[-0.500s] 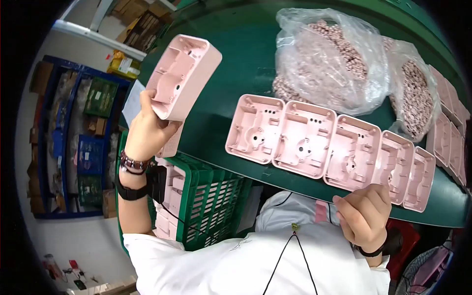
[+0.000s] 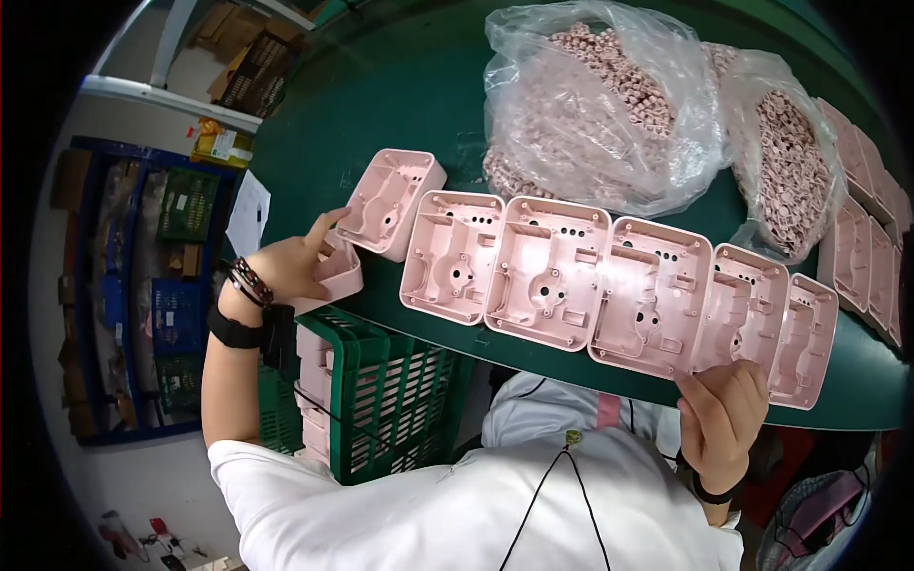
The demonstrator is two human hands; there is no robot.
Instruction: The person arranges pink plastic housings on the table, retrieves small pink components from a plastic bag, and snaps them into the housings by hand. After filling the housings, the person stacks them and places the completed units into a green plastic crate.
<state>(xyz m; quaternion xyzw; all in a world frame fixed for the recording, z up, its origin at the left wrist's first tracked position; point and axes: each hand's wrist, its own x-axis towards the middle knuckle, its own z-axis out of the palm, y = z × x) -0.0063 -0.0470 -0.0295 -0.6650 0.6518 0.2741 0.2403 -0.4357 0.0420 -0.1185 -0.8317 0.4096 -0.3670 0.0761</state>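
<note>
Pink plastic housing, open side up, at the left end of a row of five similar housings on the green counter; askew to the row and close beside its first member, full seating on the counter uncertain. Open faces upward throughout, probably for an unobstructed view of bosses, holes and partitions. Left hand at the near left rim of the askew housing: fingers partly spread, index finger along the edge, apparently for control without covering the cavity. Toward the thumb side, a second housing, partly hidden by the hand near the counter's edge; firm grip or mere contact not determinable. Right hand at the near side of the row, by the fourth member: fingers bent inward and close together, tips partly concealed; pinch on the rim neither confirmed nor excluded. Side-by-side arrangement of the row, seemingly for compactness and easy reach. Behind, a large clear bag of small pink parts, with a smaller bag to its right, both likely set back for reach across the row. At far right, further housings, closely ranked, perhaps to save room. At left, a paper sheet; below, a green crate with more pink pieces; farther off, blue shelving.
</note>
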